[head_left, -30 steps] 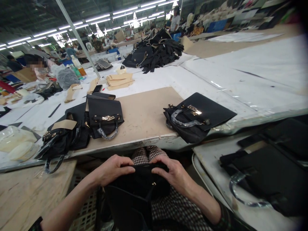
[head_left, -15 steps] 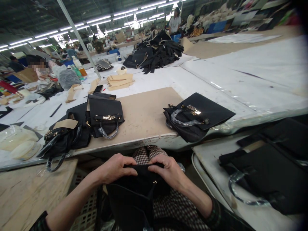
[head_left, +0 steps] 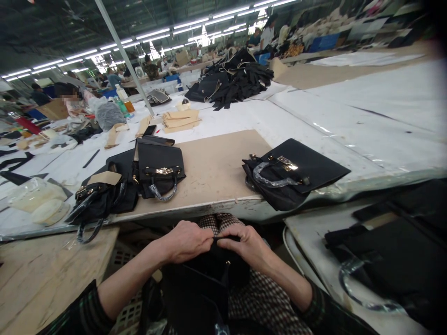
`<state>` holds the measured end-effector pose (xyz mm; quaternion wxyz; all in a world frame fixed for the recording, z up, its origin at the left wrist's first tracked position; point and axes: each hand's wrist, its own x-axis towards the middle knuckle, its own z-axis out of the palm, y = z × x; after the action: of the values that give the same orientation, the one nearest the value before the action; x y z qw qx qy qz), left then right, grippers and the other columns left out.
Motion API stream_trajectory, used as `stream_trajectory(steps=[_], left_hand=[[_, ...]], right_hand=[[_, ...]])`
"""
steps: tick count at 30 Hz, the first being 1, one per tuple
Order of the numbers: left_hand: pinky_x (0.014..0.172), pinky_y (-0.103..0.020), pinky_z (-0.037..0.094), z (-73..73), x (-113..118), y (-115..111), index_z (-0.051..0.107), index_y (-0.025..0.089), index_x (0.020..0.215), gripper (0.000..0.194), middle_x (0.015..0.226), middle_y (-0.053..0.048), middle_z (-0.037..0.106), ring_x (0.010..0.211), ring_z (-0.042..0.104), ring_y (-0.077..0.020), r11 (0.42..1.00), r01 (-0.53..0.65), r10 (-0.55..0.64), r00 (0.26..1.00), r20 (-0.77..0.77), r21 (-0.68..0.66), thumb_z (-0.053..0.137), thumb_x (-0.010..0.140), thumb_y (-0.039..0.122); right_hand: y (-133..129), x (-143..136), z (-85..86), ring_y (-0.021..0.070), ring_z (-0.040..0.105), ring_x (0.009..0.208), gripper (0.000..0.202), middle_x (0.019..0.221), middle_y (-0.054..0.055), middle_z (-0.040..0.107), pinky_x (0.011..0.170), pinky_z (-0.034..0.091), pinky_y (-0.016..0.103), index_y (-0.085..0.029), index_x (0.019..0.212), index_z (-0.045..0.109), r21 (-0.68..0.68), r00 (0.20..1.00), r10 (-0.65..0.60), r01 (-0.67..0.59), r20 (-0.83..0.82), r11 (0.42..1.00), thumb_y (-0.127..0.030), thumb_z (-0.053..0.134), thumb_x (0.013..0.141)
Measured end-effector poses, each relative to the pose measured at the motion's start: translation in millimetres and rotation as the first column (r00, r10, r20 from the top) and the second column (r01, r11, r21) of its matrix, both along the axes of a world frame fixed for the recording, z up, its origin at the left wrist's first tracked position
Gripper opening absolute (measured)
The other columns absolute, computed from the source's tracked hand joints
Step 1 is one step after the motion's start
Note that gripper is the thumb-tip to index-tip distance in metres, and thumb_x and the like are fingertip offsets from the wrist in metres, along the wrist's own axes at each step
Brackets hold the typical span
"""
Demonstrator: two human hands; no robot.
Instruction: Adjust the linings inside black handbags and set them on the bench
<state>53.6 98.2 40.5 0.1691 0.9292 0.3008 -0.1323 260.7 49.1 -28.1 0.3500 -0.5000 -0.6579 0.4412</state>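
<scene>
A black bag (head_left: pixel 195 288) rests on my lap over checked cloth, its upper edge between both hands. My left hand (head_left: pixel 190 242) pinches that edge, fingers pressed together. Close beside it, my right hand (head_left: pixel 244 244) grips the same edge between thumb and fingers. A small gold-coloured fitting shows on the bag below my right hand. On the table ahead lie a black handbag with a gold clasp (head_left: pixel 159 165) at the left and another black handbag (head_left: pixel 289 170) at the right, their handles wrapped in clear film.
More black bags lie on the table's left (head_left: pixel 104 190) and on a lower surface at right (head_left: pixel 391 251). Brown board (head_left: pixel 216 163) covers the table's near part. Behind are tan pieces (head_left: pixel 179 120), a black heap (head_left: pixel 237 77), a slanted pole (head_left: pixel 125 58) and people.
My left hand has moved right along the bag's edge, closer to my right hand, and its fingers have turned over the edge. The whole view has shifted slightly.
</scene>
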Motion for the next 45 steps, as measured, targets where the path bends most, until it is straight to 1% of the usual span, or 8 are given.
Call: stream_trajectory(steps=[4, 11, 17, 24, 32, 36, 40, 45], left_hand=[[0.054, -0.028, 0.025, -0.3, -4.9, 4.8, 0.062, 0.024, 0.089, 0.03, 0.072, -0.002, 0.067, 0.062, 0.061, -0.0193, 1.0, -0.012, 0.011, 1.0, -0.013, -0.009, 0.038, 0.099, 0.04], [0.056, -0.025, 0.029, 5.6, -37.7, 13.3, 0.064, 0.022, 0.075, 0.036, 0.067, 0.0, 0.063, 0.059, 0.056, -0.0153, 0.979, -0.142, 0.144, 0.99, 0.005, -0.149, 0.042, 0.098, 0.039], [0.063, -0.023, 0.036, 8.7, -56.3, 3.8, 0.072, 0.023, 0.098, 0.035, 0.082, -0.001, 0.07, 0.071, 0.061, -0.0163, 0.913, -0.283, 0.318, 0.945, 0.08, -0.292, 0.04, 0.099, 0.038], [0.057, -0.022, 0.032, 4.5, -56.1, -2.7, 0.071, 0.02, 0.082, 0.036, 0.069, -0.001, 0.063, 0.065, 0.056, -0.0156, 0.896, -0.397, 0.409, 0.912, 0.023, -0.198, 0.044, 0.096, 0.042], [0.057, -0.023, 0.032, 3.5, -49.5, -2.1, 0.071, 0.02, 0.075, 0.032, 0.065, 0.0, 0.062, 0.064, 0.055, -0.0151, 0.903, -0.396, 0.408, 0.912, 0.047, -0.167, 0.05, 0.091, 0.039], [0.064, -0.021, 0.038, 5.8, -52.4, -4.9, 0.075, 0.022, 0.088, 0.03, 0.077, 0.001, 0.069, 0.074, 0.061, -0.0164, 0.881, -0.381, 0.423, 0.9, 0.107, -0.279, 0.053, 0.091, 0.043], [0.068, -0.021, 0.041, 8.5, -50.7, -12.5, 0.077, 0.021, 0.087, 0.027, 0.079, 0.002, 0.072, 0.077, 0.062, -0.0165, 0.828, -0.385, 0.483, 0.859, 0.17, -0.407, 0.061, 0.087, 0.042], [0.076, -0.021, 0.044, 11.3, -40.6, -19.1, 0.077, 0.016, 0.09, 0.026, 0.086, 0.0, 0.073, 0.084, 0.062, -0.0175, 0.733, -0.332, 0.564, 0.784, 0.259, -0.593, 0.066, 0.084, 0.039]], right_hand=[[2.7, 7.2, 0.4, 0.0197, 0.068, 0.084, 0.015, 0.087, 0.0, 0.076, 0.078, 0.052, 0.029, -0.027, 0.092, 0.079, 0.03, 0.994, 0.096, -0.098, 0.047, 0.995, -0.026, 0.067, 0.085], [1.8, 13.9, -3.7, 0.0198, 0.07, 0.081, 0.02, 0.087, 0.0, 0.077, 0.074, 0.053, 0.028, -0.025, 0.094, 0.079, 0.019, 0.995, 0.094, -0.095, 0.032, 0.995, -0.024, 0.061, 0.085], [-1.3, 20.8, -12.1, 0.0238, 0.07, 0.094, 0.025, 0.1, 0.002, 0.076, 0.083, 0.054, 0.032, -0.022, 0.102, 0.077, -0.003, 0.996, 0.018, -0.018, 0.082, 1.0, -0.028, 0.056, 0.088], [-7.0, 25.3, -4.8, 0.0196, 0.067, 0.079, 0.029, 0.085, 0.0, 0.074, 0.07, 0.052, 0.027, -0.022, 0.094, 0.074, -0.016, 0.985, 0.129, -0.128, 0.115, 0.992, -0.031, 0.046, 0.097], [-22.6, 24.3, -17.3, 0.0207, 0.067, 0.083, 0.032, 0.093, 0.003, 0.075, 0.071, 0.049, 0.028, -0.021, 0.109, 0.072, 0.11, 0.979, 0.022, -0.045, 0.201, 0.993, -0.033, 0.044, 0.098], [-25.3, 32.3, 0.0, 0.0192, 0.065, 0.08, 0.034, 0.09, 0.002, 0.074, 0.069, 0.046, 0.026, -0.021, 0.105, 0.072, 0.037, 0.978, 0.099, -0.108, 0.184, 0.994, -0.038, 0.043, 0.099], [-16.6, 34.3, 25.4, 0.0186, 0.061, 0.074, 0.047, 0.079, 0.003, 0.07, 0.067, 0.042, 0.026, -0.019, 0.086, 0.073, -0.002, 0.916, 0.3, -0.31, 0.265, 0.951, -0.048, 0.038, 0.1], [-6.3, 4.6, 40.7, 0.0178, 0.061, 0.075, 0.032, 0.083, 0.002, 0.072, 0.066, 0.037, 0.026, -0.024, 0.101, 0.071, 0.051, 0.828, 0.405, -0.458, 0.388, 0.888, -0.044, 0.047, 0.098]])
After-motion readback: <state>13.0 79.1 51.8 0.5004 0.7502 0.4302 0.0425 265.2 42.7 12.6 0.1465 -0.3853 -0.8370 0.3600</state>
